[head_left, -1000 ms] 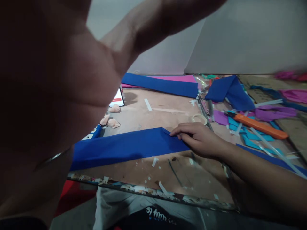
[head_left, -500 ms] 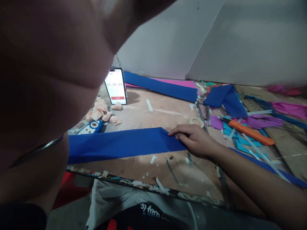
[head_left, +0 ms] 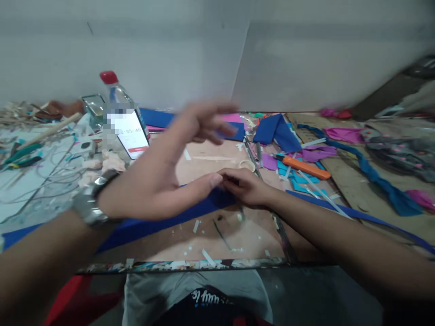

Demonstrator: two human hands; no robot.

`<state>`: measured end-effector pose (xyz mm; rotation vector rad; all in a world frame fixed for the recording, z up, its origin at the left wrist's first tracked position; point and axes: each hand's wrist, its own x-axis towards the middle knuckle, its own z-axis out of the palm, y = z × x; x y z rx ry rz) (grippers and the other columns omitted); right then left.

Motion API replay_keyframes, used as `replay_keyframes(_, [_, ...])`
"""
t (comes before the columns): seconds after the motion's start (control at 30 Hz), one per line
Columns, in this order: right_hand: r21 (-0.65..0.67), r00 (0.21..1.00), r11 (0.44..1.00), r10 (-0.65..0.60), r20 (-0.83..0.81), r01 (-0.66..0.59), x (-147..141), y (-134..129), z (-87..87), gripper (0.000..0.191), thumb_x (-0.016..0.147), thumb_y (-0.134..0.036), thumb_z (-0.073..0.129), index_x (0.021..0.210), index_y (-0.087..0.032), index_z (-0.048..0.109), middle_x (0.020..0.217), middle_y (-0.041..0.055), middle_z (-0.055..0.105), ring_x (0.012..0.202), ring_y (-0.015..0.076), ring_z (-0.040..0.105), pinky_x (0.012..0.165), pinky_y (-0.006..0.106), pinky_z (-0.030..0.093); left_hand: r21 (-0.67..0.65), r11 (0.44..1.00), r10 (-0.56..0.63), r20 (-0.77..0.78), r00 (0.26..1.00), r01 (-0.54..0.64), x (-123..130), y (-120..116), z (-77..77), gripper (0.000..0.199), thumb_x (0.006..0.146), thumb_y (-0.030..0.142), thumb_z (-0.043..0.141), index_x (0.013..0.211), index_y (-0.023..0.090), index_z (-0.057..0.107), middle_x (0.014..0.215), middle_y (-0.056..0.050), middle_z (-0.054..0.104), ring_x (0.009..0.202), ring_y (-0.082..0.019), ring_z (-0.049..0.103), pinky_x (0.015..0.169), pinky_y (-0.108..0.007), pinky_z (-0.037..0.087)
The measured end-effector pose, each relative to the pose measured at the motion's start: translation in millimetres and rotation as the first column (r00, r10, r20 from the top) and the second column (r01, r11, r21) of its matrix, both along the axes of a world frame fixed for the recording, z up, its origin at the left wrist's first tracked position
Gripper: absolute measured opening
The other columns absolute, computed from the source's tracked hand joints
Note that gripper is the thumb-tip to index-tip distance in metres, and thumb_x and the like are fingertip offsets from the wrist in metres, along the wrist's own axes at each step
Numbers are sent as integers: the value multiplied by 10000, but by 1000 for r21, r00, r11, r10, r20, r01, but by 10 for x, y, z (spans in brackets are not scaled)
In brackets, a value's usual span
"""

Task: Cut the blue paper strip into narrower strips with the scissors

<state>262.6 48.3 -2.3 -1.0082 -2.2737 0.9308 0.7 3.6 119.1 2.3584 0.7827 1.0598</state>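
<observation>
A long blue strip [head_left: 199, 209] of paper or cloth lies across the wooden board [head_left: 190, 237]. At its right end, the fingers of my right hand [head_left: 246, 186] are closed in a pinch on the strip, low over the board. My left hand [head_left: 163, 174], with a metal watch on its wrist, is held above the strip, fingers spread and somewhat blurred. Its thumb tip comes close to my right fingertips; whether they touch I cannot tell. The left hand and forearm hide part of the strip.
Beyond the hands stand a phone [head_left: 131, 131] showing a timer and a red-capped bottle [head_left: 113, 86]. A roll of tape [head_left: 247, 165] lies past my right hand. An orange cutter [head_left: 306, 167] rests among coloured scraps at the right. Green-handled pliers [head_left: 23, 154] are at far left.
My left hand has moved from close before the camera down over the strip. The right hand still pinches the strip's end. The view has shifted, showing more of the table's left side.
</observation>
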Motion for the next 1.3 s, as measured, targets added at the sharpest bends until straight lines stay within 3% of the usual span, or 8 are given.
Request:
replay_keyframes(0.13, [-52,999,998,-26,-28,25,5,-10,2,317,885,-91,526,1139,-194,684,787,-1,713,715,163,656,683,277,484,-26,996,75,-353,933,-90,93,185,-634,371,977,238,567,1336,144,562,1310,-146,651,1217,-301,611,1067,-530,511])
replay_keyframes(0.2, [-68,999,997,-25,-43,22,6,-16,2,278,886,-93,524,1100,-192,673,771,-6,703,705,158,650,671,270,477,-24,996,70,-428,901,-88,97,191,-918,371,981,273,577,1330,150,587,1315,-142,654,1214,-313,596,1062,-544,500])
replay_keyframes(0.33, [-20,999,999,-25,-26,25,4,-20,-1,195,895,-118,548,1036,-188,664,808,6,704,692,148,623,664,267,462,57,993,115,-489,864,-99,66,148,-1169,365,1003,274,564,1362,230,610,1348,-106,653,1229,-302,571,1044,-537,489])
replay_keyframes(0.47, [48,1000,999,0,13,-1,2,-30,12,189,883,-134,613,1056,-183,671,835,10,692,671,138,592,650,261,453,86,994,98,-491,865,-64,50,151,-1206,281,1013,272,560,1261,246,689,1284,-83,693,1186,-283,585,1014,-511,495])
replay_keyframes(0.63, [147,994,985,76,80,-88,-8,-57,54,251,847,-142,699,1095,-184,693,1031,68,731,892,194,675,794,307,509,110,993,95,-470,878,-48,48,140,-1191,199,998,259,589,1145,232,720,1240,-59,716,1152,-276,593,1005,-490,492])
replay_keyframes(0.97, [167,990,981,85,112,-104,-36,-76,64,257,881,-196,725,1137,-197,717,1069,78,734,921,210,684,815,324,518,-136,964,181,-290,940,-228,110,274,-1190,282,915,130,613,1179,224,638,994,-38,740,1006,-237,639,899,-397,529])
replay_keyframes(1.17, [191,993,980,37,113,-58,-60,-95,62,126,926,-259,684,1023,-181,708,942,61,702,813,190,646,759,310,482,-176,961,183,-178,967,-214,71,284,-1101,273,902,153,570,1155,215,649,989,-41,702,949,-212,657,885,-374,534])
replay_keyframes(1.3, [158,997,987,4,77,-16,-74,-101,58,109,945,-268,646,921,-179,704,845,37,705,744,170,630,714,289,450,-252,955,126,-133,983,-157,52,260,-1089,299,900,214,600,1196,198,645,1116,-69,708,1023,-220,660,948,-391,530])
